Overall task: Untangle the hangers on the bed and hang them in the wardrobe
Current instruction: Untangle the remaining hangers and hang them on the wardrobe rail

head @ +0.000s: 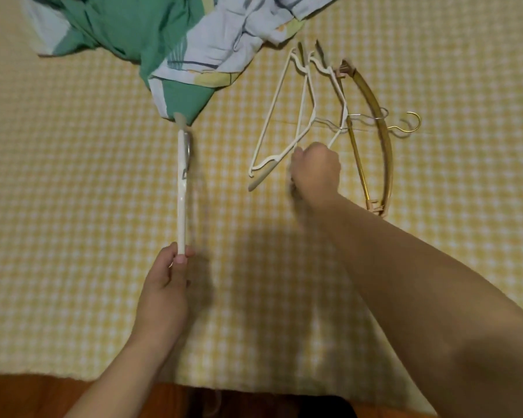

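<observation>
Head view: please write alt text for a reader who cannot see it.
Over a yellow checked bed, the left hand grips the end of a white hanger whose far end lies under a green quilt. The right hand grips tangled white hangers beside a wooden hanger.

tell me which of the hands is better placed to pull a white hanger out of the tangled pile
Right. The right hand already grips the white hangers in the pile beside the gold hanger. The left hand is off to the side, holding a separate cream hanger.
</observation>
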A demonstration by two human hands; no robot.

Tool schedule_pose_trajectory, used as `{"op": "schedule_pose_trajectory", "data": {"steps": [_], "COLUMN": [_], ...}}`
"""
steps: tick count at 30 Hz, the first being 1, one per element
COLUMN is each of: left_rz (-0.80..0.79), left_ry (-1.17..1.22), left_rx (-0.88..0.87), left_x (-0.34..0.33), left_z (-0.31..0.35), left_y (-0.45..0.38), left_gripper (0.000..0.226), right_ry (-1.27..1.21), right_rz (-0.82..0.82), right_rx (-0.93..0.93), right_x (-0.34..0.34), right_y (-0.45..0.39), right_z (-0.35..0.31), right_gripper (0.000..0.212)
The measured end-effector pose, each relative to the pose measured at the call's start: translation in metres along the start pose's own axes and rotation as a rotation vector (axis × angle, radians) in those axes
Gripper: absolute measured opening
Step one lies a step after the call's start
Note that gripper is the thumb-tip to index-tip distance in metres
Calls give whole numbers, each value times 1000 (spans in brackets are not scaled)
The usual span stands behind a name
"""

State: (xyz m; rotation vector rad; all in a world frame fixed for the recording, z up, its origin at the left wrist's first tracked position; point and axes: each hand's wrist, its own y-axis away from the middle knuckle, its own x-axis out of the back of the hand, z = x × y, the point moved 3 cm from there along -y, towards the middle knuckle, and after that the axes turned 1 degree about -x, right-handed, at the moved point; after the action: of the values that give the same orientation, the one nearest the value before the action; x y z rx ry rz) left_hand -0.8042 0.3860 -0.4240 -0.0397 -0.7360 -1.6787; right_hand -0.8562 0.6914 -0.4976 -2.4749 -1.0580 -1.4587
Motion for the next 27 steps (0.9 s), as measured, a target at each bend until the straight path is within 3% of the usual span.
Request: {"op": "schedule_pose_trajectory", "data": {"steps": [5, 10, 16, 19, 27], "left_rz": [53, 68, 49, 24, -119], "left_ry": [16, 19, 51, 49, 121], "left_rx": [1, -13, 0, 26, 101], "left_x": [23, 41, 52, 55, 76], "left_z": [-15, -12, 10, 20, 91], "left_y": [-7, 1, 27, 45, 95], "left_gripper": [28, 29, 25, 27, 27], "right_ry": [-51, 3, -468, -440, -354], "right_rz": [-205, -285, -154, -139, -114], "right_rx": [-224, -256, -477, -462, -279], "right_x": [-41, -29, 0, 30, 158], "right_y": [-15, -6, 42, 84, 269], "right_z": [-30, -30, 6, 25, 44], "right_gripper": [23, 21, 31, 39, 31]}}
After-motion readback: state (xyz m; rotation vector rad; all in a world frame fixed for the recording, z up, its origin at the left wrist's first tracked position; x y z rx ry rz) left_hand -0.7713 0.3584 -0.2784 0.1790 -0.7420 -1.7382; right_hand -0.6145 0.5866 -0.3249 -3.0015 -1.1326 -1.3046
